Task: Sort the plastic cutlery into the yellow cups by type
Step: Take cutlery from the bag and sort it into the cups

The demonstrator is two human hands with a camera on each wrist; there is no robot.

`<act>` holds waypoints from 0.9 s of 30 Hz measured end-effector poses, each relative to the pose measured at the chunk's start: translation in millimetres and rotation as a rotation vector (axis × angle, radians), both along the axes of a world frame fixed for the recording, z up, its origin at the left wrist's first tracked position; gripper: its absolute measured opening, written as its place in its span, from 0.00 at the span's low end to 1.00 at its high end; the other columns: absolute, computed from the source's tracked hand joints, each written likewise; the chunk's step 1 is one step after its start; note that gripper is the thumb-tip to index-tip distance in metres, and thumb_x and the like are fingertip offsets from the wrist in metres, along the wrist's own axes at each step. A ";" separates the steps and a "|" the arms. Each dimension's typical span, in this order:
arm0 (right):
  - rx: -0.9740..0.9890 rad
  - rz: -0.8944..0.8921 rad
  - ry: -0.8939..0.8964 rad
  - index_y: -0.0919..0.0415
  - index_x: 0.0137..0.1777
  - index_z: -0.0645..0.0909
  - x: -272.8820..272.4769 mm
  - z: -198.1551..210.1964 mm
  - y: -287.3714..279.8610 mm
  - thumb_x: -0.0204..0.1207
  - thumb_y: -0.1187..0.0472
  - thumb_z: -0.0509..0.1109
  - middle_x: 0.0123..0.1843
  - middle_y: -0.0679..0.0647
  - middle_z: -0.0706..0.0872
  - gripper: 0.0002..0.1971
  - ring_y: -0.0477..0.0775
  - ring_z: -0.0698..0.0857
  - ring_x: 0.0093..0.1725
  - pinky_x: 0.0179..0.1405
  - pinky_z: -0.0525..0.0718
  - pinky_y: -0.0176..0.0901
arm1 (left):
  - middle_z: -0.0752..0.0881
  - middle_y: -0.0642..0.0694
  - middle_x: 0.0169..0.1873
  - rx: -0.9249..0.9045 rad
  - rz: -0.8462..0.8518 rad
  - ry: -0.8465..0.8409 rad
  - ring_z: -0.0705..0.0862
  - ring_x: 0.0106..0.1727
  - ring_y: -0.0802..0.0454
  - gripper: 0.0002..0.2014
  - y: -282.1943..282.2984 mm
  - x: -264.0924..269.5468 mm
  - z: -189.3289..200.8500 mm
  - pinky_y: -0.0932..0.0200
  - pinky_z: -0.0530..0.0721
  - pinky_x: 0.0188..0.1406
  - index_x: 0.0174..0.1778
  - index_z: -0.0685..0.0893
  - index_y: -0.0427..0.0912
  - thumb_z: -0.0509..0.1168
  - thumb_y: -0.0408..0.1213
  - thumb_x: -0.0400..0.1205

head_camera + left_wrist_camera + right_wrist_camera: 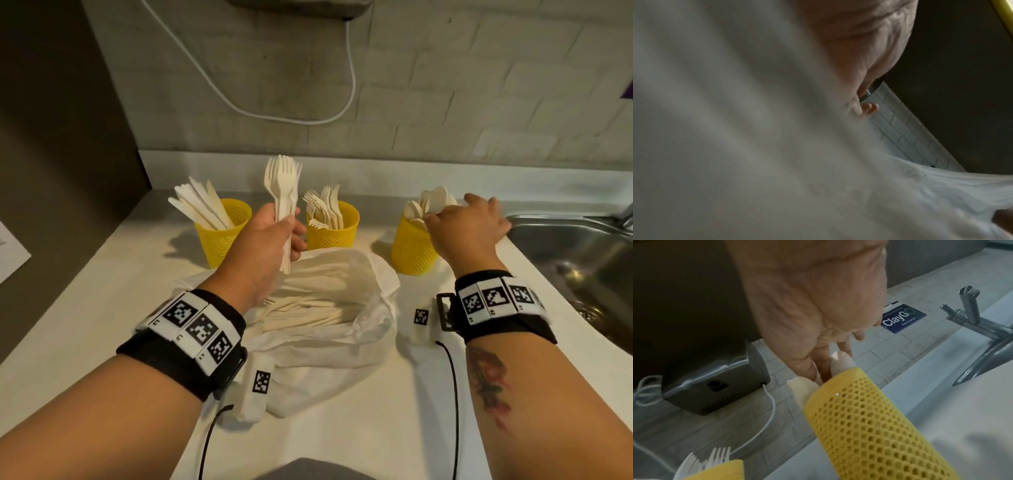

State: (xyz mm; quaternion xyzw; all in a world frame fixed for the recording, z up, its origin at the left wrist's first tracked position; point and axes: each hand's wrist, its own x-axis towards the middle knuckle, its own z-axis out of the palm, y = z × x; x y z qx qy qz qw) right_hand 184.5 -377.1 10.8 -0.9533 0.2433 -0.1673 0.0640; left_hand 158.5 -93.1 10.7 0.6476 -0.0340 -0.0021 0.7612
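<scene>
Three yellow mesh cups stand in a row on the white counter. The left cup (219, 240) holds knives, the middle cup (334, 233) forks, and the right cup (411, 253) spoons (435, 200). My left hand (291, 236) grips a bundle of white forks (282, 181) upright, in front of the gap between the left and middle cups. My right hand (433, 219) is over the right cup (869, 426), its thumb and forefinger pinching among the spoons (840, 361) while the other fingers spread. A crumpled white bag (342, 329) with more cutlery lies in front of the cups. The left wrist view is mostly blur.
A steel sink (568, 260) lies right of the spoon cup, with its tap (970, 308) behind. A grey box (715, 382) with a white cable (352, 85) hangs on the brick wall. A dark panel (51, 137) closes off the left side.
</scene>
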 end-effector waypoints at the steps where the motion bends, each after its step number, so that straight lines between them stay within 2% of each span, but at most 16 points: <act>1: 0.014 0.006 -0.019 0.52 0.70 0.82 -0.8 1.1 0.4 0.79 0.45 0.61 0.83 0.58 0.65 0.23 0.65 0.54 0.84 0.77 0.56 0.67 | 0.83 0.47 0.37 0.014 -0.019 -0.011 0.81 0.31 0.56 0.09 0.4 -0.6 -0.8 0.63 0.80 0.31 0.54 0.81 0.46 0.56 0.30 0.89; 4: 0.158 0.049 -0.197 0.57 0.72 0.78 -7.2 7.8 7.8 0.77 0.49 0.63 0.83 0.61 0.63 0.25 0.64 0.55 0.84 0.80 0.54 0.67 | 0.86 0.45 0.40 0.000 -0.046 -0.025 0.85 0.35 0.55 0.08 2.0 -1.2 -2.2 0.56 0.88 0.39 0.55 0.82 0.47 0.60 0.30 0.88; 8: 0.230 0.136 -0.500 0.61 0.78 0.64 -21.8 26.4 36.6 0.68 0.57 0.67 0.82 0.61 0.59 0.36 0.65 0.56 0.83 0.81 0.55 0.62 | 0.90 0.47 0.40 0.013 -0.067 -0.041 0.89 0.40 0.54 0.09 1.8 -1.1 -3.1 0.52 0.90 0.45 0.56 0.84 0.47 0.63 0.29 0.86; 10: 0.339 0.267 -0.560 0.60 0.78 0.68 -25.8 41.5 59.0 0.69 0.55 0.67 0.77 0.59 0.70 0.35 0.61 0.70 0.76 0.77 0.67 0.58 | 0.91 0.49 0.39 0.032 -0.058 -0.041 0.88 0.40 0.54 0.10 0.2 -0.4 -5.1 0.54 0.89 0.44 0.55 0.85 0.47 0.64 0.28 0.85; 12: 0.568 0.439 -0.443 0.57 0.73 0.77 -29.1 55.0 89.5 0.75 0.50 0.69 0.67 0.54 0.82 0.26 0.55 0.81 0.63 0.66 0.79 0.56 | 0.91 0.50 0.37 0.057 -0.036 -0.057 0.88 0.38 0.55 0.10 -1.7 -1.4 -5.6 0.59 0.86 0.39 0.52 0.86 0.47 0.65 0.28 0.85; 14: 0.774 0.635 -0.158 0.56 0.63 0.85 -35.2 60.8 122.6 0.78 0.44 0.70 0.56 0.51 0.89 0.21 0.51 0.86 0.54 0.57 0.84 0.52 | 0.89 0.50 0.35 0.112 -0.032 -0.095 0.86 0.33 0.60 0.08 -4.2 -4.1 -3.8 0.65 0.81 0.34 0.50 0.85 0.45 0.65 0.27 0.84; 15: 0.879 0.714 -0.032 0.58 0.58 0.87 -37.2 59.7 137.0 0.78 0.44 0.70 0.49 0.51 0.90 0.19 0.50 0.87 0.47 0.49 0.85 0.48 | 0.87 0.49 0.33 0.168 -0.021 -0.112 0.84 0.28 0.64 0.07 -5.4 -6.0 -1.7 0.69 0.79 0.29 0.49 0.84 0.44 0.64 0.27 0.85; 17: 1.025 0.789 0.061 0.67 0.47 0.85 -38.5 53.5 157.9 0.78 0.48 0.73 0.35 0.54 0.86 0.18 0.49 0.82 0.31 0.30 0.80 0.39 | 0.84 0.49 0.32 0.362 0.014 -0.143 0.81 0.22 0.67 0.05 -6.1 -8.2 2.3 0.73 0.74 0.21 0.50 0.81 0.42 0.62 0.28 0.86; 18: 1.048 0.785 0.047 0.69 0.43 0.83 -36.6 49.7 164.0 0.77 0.51 0.74 0.30 0.56 0.84 0.17 0.50 0.79 0.26 0.24 0.77 0.37 | 0.84 0.50 0.32 0.479 0.023 -0.165 0.81 0.22 0.67 0.05 -5.0 -6.7 1.0 0.73 0.75 0.21 0.51 0.80 0.42 0.61 0.29 0.87; 19: 1.056 0.763 0.022 0.68 0.39 0.82 -34.3 45.8 168.4 0.76 0.53 0.76 0.28 0.57 0.82 0.16 0.50 0.78 0.24 0.23 0.76 0.38 | 0.84 0.50 0.33 0.592 0.022 -0.181 0.82 0.25 0.64 0.06 -3.3 -5.3 -0.2 0.70 0.77 0.23 0.52 0.81 0.41 0.60 0.29 0.87; 21: 1.076 0.705 -0.005 0.66 0.36 0.82 -28.5 39.7 173.2 0.74 0.55 0.77 0.27 0.57 0.82 0.14 0.52 0.80 0.26 0.27 0.79 0.43 | 0.86 0.45 0.38 0.786 0.020 -0.215 0.85 0.35 0.52 0.08 -0.8 -5.4 -0.1 0.58 0.84 0.33 0.56 0.82 0.35 0.59 0.29 0.86; 22: 1.123 0.693 -0.005 0.67 0.37 0.82 -25.4 37.7 174.9 0.75 0.57 0.77 0.28 0.58 0.82 0.13 0.54 0.82 0.27 0.28 0.81 0.44 | 0.86 0.42 0.41 0.868 0.029 -0.254 0.86 0.39 0.45 0.09 -0.5 -5.1 -0.5 0.50 0.86 0.37 0.59 0.82 0.34 0.61 0.31 0.86; 23: 1.185 0.692 -0.008 0.68 0.38 0.82 -22.8 37.9 176.2 0.76 0.60 0.76 0.29 0.60 0.82 0.11 0.55 0.81 0.27 0.26 0.81 0.43 | 0.86 0.41 0.41 0.924 0.043 -0.288 0.87 0.40 0.41 0.10 0.2 -6.6 0.6 0.46 0.87 0.39 0.60 0.81 0.36 0.63 0.34 0.85; 25: 1.242 0.687 -0.075 0.65 0.36 0.81 -16.8 45.2 173.5 0.78 0.64 0.72 0.32 0.63 0.82 0.09 0.50 0.77 0.24 0.22 0.76 0.39 | 0.86 0.42 0.40 0.932 0.072 -0.296 0.87 0.39 0.40 0.09 0.8 -11.3 5.2 0.44 0.86 0.39 0.57 0.78 0.40 0.67 0.37 0.82; 27: 1.237 0.668 -0.239 0.62 0.37 0.82 -5.2 60.6 160.8 0.78 0.64 0.70 0.39 0.64 0.85 0.08 0.49 0.77 0.27 0.26 0.75 0.40 | 0.86 0.42 0.40 0.845 0.086 -0.261 0.88 0.40 0.41 0.07 4.4 -14.4 5.7 0.41 0.87 0.40 0.50 0.75 0.45 0.67 0.36 0.81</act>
